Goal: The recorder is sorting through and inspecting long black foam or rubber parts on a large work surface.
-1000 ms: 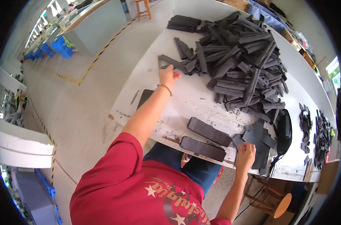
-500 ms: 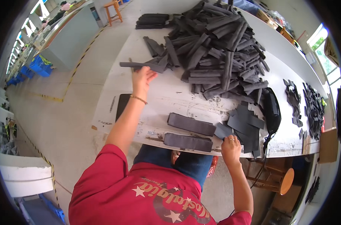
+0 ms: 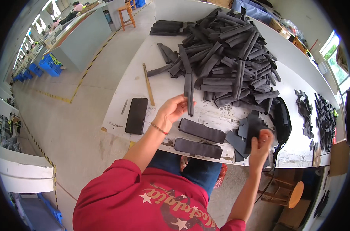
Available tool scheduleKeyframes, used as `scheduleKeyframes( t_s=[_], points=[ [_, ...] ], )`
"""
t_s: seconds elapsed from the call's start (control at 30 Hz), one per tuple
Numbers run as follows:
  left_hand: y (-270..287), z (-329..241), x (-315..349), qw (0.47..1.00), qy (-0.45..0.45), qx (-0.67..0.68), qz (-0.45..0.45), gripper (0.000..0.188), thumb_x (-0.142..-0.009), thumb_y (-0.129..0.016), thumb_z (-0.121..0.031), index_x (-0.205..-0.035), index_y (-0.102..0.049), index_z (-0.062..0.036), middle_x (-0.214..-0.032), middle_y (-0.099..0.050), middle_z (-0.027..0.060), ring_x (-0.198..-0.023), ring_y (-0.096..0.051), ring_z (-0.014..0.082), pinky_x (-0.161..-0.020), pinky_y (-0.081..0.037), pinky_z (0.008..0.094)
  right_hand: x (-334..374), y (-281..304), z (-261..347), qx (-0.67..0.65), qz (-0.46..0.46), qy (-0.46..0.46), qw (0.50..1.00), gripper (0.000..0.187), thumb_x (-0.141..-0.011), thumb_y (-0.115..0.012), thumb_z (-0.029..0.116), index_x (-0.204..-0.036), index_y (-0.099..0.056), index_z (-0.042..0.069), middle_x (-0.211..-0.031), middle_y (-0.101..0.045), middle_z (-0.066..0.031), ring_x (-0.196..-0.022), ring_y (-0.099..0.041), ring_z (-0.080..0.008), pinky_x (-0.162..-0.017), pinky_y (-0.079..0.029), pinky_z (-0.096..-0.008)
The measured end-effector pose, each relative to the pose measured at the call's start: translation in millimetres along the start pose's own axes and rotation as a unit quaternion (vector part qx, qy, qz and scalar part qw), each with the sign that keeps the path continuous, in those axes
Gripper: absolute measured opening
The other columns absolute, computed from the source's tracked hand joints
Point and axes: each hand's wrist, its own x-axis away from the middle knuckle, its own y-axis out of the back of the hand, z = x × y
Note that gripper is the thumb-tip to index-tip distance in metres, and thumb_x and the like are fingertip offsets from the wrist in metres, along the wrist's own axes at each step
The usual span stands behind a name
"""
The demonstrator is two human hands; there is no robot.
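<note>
My left hand (image 3: 174,109) is closed on the near end of a dark grey folded fabric strip (image 3: 188,86), which points away from me toward the big pile of like strips (image 3: 229,73). Over on the right, my right hand (image 3: 263,143) pinches a dark flat piece (image 3: 254,126), slightly blurred, above several loose flat dark pieces (image 3: 236,142). Between my hands, two stacks of folded dark fabric lie on the white table: a farther stack (image 3: 202,131) and a nearer stack (image 3: 198,148) by the front edge.
A black phone (image 3: 136,115) and a wooden stick (image 3: 148,84) lie left on the table. Right of the flat pieces sits a black pouch (image 3: 281,119) with a cord. A neat dark stack (image 3: 166,27) stands at the back. A wooden stool (image 3: 294,194) is below right.
My left hand has come nearer and to the right with a strip, now pointing away from me. My right hand has moved right and lifted a dark flat piece. The phone and stick are uncovered.
</note>
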Motion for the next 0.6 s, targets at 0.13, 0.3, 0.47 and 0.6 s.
scheduleKeyframes(
  t_s=[0.13,0.3,0.47,0.6],
  points=[
    [-31.4,24.1,7.4,0.997,0.002,-0.046,-0.066,0.022,-0.097,-0.046,-0.007,-0.109,-0.058,0.0084,-0.106,-0.066,0.0197,-0.099,-0.067,0.0298,-0.084,-0.059,0.0397,23.2,-38.7,28.1,-0.043,0.117,-0.063,0.990,0.028,-0.080,-0.069,-0.002,-0.101,-0.050,0.004,-0.090,-0.049,-0.0038,-0.085,-0.049,-0.0135,-0.076,-0.041,-0.0256],
    [-45.8,35.4,12.7,0.991,-0.039,-0.105,-0.080,0.020,-0.096,-0.045,-0.003,-0.106,-0.054,0.0117,-0.106,-0.065,0.0222,-0.091,-0.069,0.0308,-0.082,-0.059,0.0410,31.4,-65.7,31.6,0.120,0.150,0.128,0.973,0.030,-0.080,-0.074,0.007,-0.094,-0.048,0.001,-0.093,-0.054,-0.0147,-0.085,-0.054,-0.0365,-0.075,-0.046,-0.0402],
    [-49.3,33.2,16.9,0.988,-0.029,-0.129,-0.082,0.022,-0.096,-0.046,-0.004,-0.110,-0.054,0.0108,-0.109,-0.065,0.0216,-0.092,-0.069,0.0273,-0.081,-0.058,0.0384,25.6,-65.1,39.7,0.171,0.145,0.165,0.961,0.049,-0.075,-0.076,0.009,-0.121,-0.058,0.002,-0.103,-0.066,-0.0125,-0.088,-0.056,-0.0321,-0.081,-0.042,-0.0396],
    [-57.0,35.2,19.0,0.989,-0.021,-0.129,-0.073,0.022,-0.095,-0.047,-0.004,-0.111,-0.054,0.0100,-0.108,-0.066,0.0210,-0.092,-0.069,0.0275,-0.082,-0.058,0.0392,20.5,-70.1,41.0,0.166,0.127,0.185,0.960,0.037,-0.073,-0.075,0.004,-0.110,-0.067,0.004,-0.098,-0.066,-0.0112,-0.086,-0.057,-0.0289,-0.081,-0.044,-0.0368]
  ],
)
